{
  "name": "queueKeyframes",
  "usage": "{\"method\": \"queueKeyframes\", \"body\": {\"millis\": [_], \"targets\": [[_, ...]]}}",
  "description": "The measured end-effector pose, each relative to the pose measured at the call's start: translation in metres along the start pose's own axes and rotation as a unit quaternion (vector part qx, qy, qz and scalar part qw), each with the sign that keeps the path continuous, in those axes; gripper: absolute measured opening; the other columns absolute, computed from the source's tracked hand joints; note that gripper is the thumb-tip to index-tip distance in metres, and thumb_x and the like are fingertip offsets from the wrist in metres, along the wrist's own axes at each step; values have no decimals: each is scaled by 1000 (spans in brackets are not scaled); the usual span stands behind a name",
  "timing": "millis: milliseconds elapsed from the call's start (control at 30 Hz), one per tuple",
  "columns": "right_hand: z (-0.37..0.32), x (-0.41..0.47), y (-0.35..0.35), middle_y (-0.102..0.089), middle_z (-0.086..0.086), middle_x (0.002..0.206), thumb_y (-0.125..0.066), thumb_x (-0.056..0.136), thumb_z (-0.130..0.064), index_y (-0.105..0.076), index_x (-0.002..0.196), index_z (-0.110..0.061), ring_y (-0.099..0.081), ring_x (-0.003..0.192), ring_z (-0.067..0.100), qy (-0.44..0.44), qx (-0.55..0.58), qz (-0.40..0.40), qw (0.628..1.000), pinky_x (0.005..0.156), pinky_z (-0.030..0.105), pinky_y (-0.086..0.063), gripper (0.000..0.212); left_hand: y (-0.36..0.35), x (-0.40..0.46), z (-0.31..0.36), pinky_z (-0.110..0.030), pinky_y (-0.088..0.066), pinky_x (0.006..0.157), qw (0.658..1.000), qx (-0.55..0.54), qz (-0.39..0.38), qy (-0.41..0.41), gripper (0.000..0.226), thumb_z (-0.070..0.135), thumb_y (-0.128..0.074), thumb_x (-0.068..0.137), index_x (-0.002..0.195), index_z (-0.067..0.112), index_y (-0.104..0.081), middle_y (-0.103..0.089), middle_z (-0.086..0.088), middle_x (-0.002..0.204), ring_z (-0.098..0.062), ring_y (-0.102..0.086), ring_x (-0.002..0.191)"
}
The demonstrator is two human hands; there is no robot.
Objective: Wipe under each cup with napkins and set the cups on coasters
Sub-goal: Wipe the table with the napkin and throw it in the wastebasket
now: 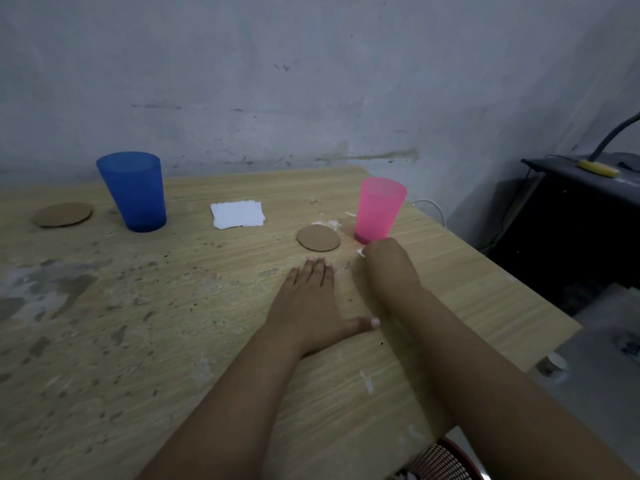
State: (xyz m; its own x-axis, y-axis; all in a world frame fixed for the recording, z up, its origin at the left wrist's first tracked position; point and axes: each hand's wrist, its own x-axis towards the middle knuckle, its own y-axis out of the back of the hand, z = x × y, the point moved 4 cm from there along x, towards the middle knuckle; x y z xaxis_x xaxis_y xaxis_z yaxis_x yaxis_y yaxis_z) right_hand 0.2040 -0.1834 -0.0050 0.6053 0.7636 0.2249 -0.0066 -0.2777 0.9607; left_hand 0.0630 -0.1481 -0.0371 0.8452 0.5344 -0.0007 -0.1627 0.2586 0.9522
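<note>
A translucent pink cup (380,209) is seen upright near the right edge of the counter (173,323), tapering toward its base and standing directly on the wood, just right of a round brown coaster (318,238) that it does not touch. A translucent blue cup (133,190) of the same tapered shape is placed upright at the far left, also on the bare wood, with a second, larger-looking coaster (63,214) lying just to its left. A small stack of white napkins (237,214) is laid flat between the two cups. No writing or brand can be read on anything.

The left hand (306,303) is spread flat, palm down, on the counter in front of the nearer coaster, holding nothing. The right hand (389,268) is curled closed just in front of the pink cup's base; a bit of white is seen at its fingertips, though whether a napkin is held cannot be told. The counter surface is worn and stained.
</note>
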Motion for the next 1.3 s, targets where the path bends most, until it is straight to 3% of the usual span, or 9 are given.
{"method": "queueKeyframes", "body": {"millis": [267, 467, 667, 800, 1033, 1133, 1300], "targets": [[-7, -40, 9, -69, 13, 103, -56, 87, -11, -67, 113, -12, -57, 101, 29, 207, 16, -5, 978, 85, 32, -44, 29, 1, 0, 1, -36, 3, 120, 1000, -14, 8, -4, 120, 87, -38, 68, 151, 9, 0, 3, -6, 161, -16, 7, 147], [17, -19, 6, -68, 15, 110, -51, 92, -16, -67, 114, -12, -58, 104, 29, 135, 5, -4, 991, 89, 32, -42, 28, 0, 0, 0, -35, 5, 119, 1000, -11, 0, -7, 122, 88, -36, 66, 151, 9, 1, 7, -6, 160, -16, 10, 147], [-8, -23, 12, -70, 11, 107, -56, 88, -8, -68, 111, -10, -62, 101, 28, 253, 12, -34, 967, 87, 36, -48, 27, 0, 0, 0, -33, 5, 119, 1000, -17, 3, -9, 122, 87, -39, 66, 151, 8, 0, 7, -7, 160, -16, 10, 147], [21, -19, 20, -61, 11, 119, -50, 94, -15, -62, 121, -14, -53, 113, 27, 158, -26, -46, 986, 94, 33, -41, 29, 1, 0, -1, -33, 5, 119, 1000, -23, 3, -10, 123, 87, -40, 66, 151, 8, 1, 7, -7, 160, -16, 10, 147], [31, -57, 24, -68, 18, 95, -53, 88, -5, -63, 119, -10, -58, 98, 33, 141, -87, 5, 986, 79, 34, -46, 33, 2, -2, 0, -33, 6, 119, 999, -31, 4, -13, 126, 88, -42, 65, 151, 7, 1, 9, -8, 160, -17, 10, 147], [10, -73, 23, -64, 10, 108, -42, 92, -13, -58, 122, -12, -52, 106, 26, 143, -152, -58, 976, 85, 32, -42, 34, 2, -2, 0, -33, 7, 118, 999, -36, -2, -18, 129, 88, -44, 63, 151, 7, 3, 10, -9, 160, -18, 11, 147], [-12, -72, 20, -58, 9, 110, -53, 90, -20, -54, 124, -13, -50, 111, 24, 153, -163, -92, 970, 85, 31, -41, 35, 3, -2, 1, -33, 6, 119, 999, -37, -5, -29, 130, 86, -48, 62, 150, 6, 5, 9, -10, 160, -18, 11, 147]]}}
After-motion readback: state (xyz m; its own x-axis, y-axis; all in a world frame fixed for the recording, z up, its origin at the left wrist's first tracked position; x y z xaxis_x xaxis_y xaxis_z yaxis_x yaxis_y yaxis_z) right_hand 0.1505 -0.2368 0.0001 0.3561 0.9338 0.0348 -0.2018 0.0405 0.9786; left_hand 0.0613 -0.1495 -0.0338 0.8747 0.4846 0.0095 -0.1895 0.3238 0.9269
